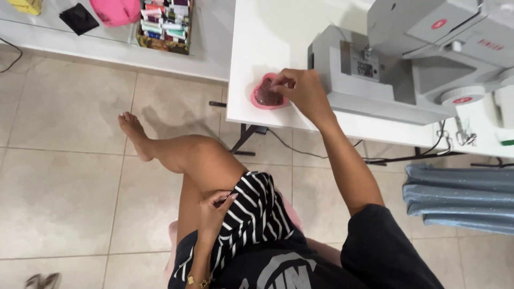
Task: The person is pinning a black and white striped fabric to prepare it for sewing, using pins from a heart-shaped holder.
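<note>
One view only, from the head, looking down. The pink dish lies on the white surface, close to its front edge and near the front left corner. The dish is a rounded, slightly lobed shape; its longer axis runs about parallel to the left edge of the surface, and the inside holds something dark and glittering that is too small to tell.

The right hand reaches forward over the front edge, arm almost straight, wrist bent down. Its fingers are curled and pinched together at the upper rim of the dish; whether they hold something from inside I cannot tell. Just right of this hand stands a grey sewing machine with two round red marks, one on the top of its body and one on the round knob at its front.

The left hand rests on the lap, fingers half curled, touching the edge of the black-and-white striped cloth; it grips nothing clearly.

On a second surface at the top left stands a box of thread spools in many colours, with a pink bag and a black flat square to its left. Folded blue fabric lies at the right.
</note>
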